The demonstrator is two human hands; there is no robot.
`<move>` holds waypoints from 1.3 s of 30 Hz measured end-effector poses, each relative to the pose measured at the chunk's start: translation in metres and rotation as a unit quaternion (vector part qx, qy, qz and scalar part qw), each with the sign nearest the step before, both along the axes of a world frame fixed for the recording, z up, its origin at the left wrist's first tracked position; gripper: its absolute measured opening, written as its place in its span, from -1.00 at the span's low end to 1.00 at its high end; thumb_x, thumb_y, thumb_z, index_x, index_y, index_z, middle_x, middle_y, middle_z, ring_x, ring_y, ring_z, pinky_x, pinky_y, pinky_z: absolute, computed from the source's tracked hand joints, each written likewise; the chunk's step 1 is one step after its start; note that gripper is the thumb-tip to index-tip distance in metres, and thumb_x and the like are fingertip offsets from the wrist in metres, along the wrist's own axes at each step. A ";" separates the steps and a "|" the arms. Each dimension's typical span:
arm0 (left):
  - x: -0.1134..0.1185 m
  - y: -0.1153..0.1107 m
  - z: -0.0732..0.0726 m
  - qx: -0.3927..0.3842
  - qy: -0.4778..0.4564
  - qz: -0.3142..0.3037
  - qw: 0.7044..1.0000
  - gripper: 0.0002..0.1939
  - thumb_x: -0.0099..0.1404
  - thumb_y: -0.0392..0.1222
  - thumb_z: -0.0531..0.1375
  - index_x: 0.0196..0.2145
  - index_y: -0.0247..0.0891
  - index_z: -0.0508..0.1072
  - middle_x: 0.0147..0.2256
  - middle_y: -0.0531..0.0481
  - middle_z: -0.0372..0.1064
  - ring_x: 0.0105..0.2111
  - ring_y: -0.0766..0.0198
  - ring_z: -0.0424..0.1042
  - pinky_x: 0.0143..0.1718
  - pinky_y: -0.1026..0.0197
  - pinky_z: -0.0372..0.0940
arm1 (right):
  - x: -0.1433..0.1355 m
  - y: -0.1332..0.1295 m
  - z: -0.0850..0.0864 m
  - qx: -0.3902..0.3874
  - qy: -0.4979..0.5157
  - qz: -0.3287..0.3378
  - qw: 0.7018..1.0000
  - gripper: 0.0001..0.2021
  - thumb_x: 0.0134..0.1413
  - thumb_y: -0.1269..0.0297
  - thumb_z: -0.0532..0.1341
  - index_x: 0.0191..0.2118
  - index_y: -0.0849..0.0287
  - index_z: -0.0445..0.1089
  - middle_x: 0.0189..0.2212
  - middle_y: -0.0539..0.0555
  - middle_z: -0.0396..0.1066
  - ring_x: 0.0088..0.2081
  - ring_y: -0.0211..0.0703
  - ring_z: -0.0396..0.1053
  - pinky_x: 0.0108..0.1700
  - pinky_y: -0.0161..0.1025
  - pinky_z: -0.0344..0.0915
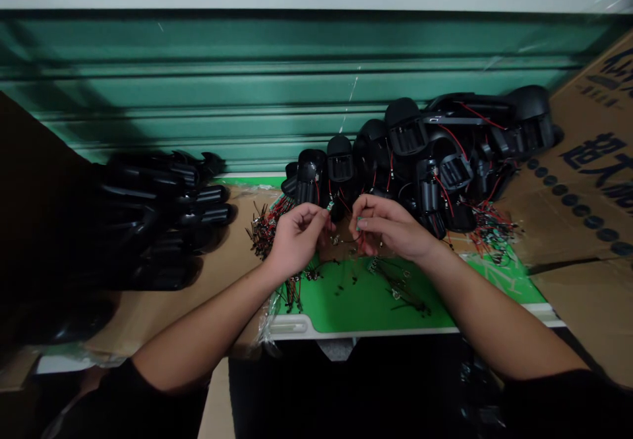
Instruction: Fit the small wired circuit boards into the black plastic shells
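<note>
My left hand (302, 231) pinches a small green-and-white circuit board (330, 206) between thumb and fingertips. Just to its right, my right hand (386, 227) is closed with thumb against fingers on a small green piece (359, 223), perhaps another wired board; red wire shows below those fingers. Both hands are above the middle of the bench, a short gap apart. Beneath them lie loose thin wires with small boards (398, 284) on the green mat (341, 307). Beside my left wrist is a tangled heap of red and black wires (264, 231).
Black plastic housings (406, 126) with red wires are piled behind my hands. More glossy black parts (148, 208) lie at the left on cardboard (222, 274). A wire bundle (494, 231) lies at right, near a cardboard box (593, 182). A green panel (237, 96) stands behind.
</note>
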State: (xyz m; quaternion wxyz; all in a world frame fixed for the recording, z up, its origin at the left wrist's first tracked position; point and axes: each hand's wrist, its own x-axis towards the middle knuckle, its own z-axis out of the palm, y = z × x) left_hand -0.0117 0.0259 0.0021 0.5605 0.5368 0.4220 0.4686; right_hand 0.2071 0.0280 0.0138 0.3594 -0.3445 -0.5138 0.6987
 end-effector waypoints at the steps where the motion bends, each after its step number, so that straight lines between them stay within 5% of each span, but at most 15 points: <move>1: 0.000 0.001 -0.001 -0.010 -0.010 0.001 1.000 -0.67 0.37 0.06 0.33 -0.33 -0.28 0.48 -0.46 -0.01 0.54 -0.62 0.42 0.35 -0.58 0.32 0.23 | -0.001 0.000 0.001 -0.006 -0.001 -0.008 1.000 -0.73 0.18 0.16 0.39 -0.18 0.09 0.29 -0.44 -0.08 0.51 -0.60 -0.30 0.40 -0.58 -0.33 0.34; 10: 0.001 0.003 0.003 -0.075 -0.045 0.013 0.996 -0.70 0.39 0.04 0.28 -0.32 -0.23 0.37 -0.52 0.06 0.49 -0.62 0.41 0.34 -0.59 0.36 0.19 | -0.001 -0.005 0.001 0.053 -0.132 0.045 0.989 -0.79 0.26 0.13 0.36 -0.15 0.17 0.49 -0.62 -0.15 0.31 -0.62 -0.35 0.25 -0.55 -0.37 0.15; 18: 0.002 0.003 -0.001 -0.067 -0.037 0.005 0.997 -0.71 0.38 0.03 0.30 -0.32 -0.22 0.39 -0.53 0.10 0.42 -0.61 0.41 0.33 -0.60 0.35 0.20 | 0.001 -0.006 0.008 0.169 -0.219 0.046 0.960 -0.81 0.23 0.13 0.39 -0.28 0.16 0.56 -0.44 -0.05 0.41 -0.44 -0.32 0.31 -0.40 -0.33 0.22; 26: 0.001 0.002 0.001 -0.087 -0.045 -0.025 0.995 -0.75 0.22 -0.08 0.40 -0.25 -0.28 0.52 -0.48 0.06 0.48 -0.59 0.40 0.35 -0.56 0.32 0.25 | 0.002 -0.006 0.011 0.121 -0.209 -0.011 0.970 -0.77 0.17 0.11 0.43 -0.36 0.15 0.50 -0.53 -0.10 0.35 -0.54 -0.35 0.25 -0.50 -0.34 0.17; 29: -0.001 0.003 0.002 -0.080 -0.051 -0.014 0.995 -0.73 0.18 -0.12 0.43 -0.22 -0.29 0.52 -0.46 0.05 0.51 -0.58 0.41 0.36 -0.55 0.32 0.25 | 0.007 -0.008 0.017 0.087 -0.188 0.041 0.978 -0.76 0.18 0.11 0.43 -0.36 0.14 0.46 -0.57 -0.14 0.32 -0.60 -0.38 0.21 -0.55 -0.36 0.13; 33: -0.003 0.005 0.005 -0.079 -0.090 0.026 0.993 -0.74 0.19 -0.15 0.41 -0.21 -0.28 0.50 -0.45 0.06 0.50 -0.57 0.41 0.37 -0.54 0.32 0.27 | 0.009 -0.013 0.018 0.019 -0.165 0.196 0.966 -0.76 0.19 0.07 0.42 -0.25 0.11 0.49 -0.57 -0.14 0.38 -0.62 -0.34 0.31 -0.57 -0.36 0.22; 36: -0.005 0.007 0.006 -0.093 -0.133 0.061 0.985 -0.74 0.19 -0.16 0.40 -0.20 -0.27 0.49 -0.43 0.07 0.49 -0.57 0.43 0.37 -0.53 0.33 0.29 | 0.005 -0.014 0.013 0.119 -0.216 0.242 0.939 -0.78 0.21 0.08 0.40 -0.17 0.11 0.59 -0.37 -0.03 0.56 -0.50 -0.28 0.44 -0.46 -0.33 0.29; 39: -0.005 0.009 0.007 -0.103 -0.146 0.076 0.981 -0.71 0.18 -0.15 0.42 -0.19 -0.27 0.48 -0.42 0.07 0.50 -0.57 0.43 0.38 -0.53 0.33 0.30 | 0.004 -0.013 0.010 0.276 -0.303 0.184 0.893 -0.81 0.15 0.18 0.46 -0.13 0.07 0.67 -0.33 0.01 0.61 -0.41 -0.24 0.44 -0.30 -0.27 0.30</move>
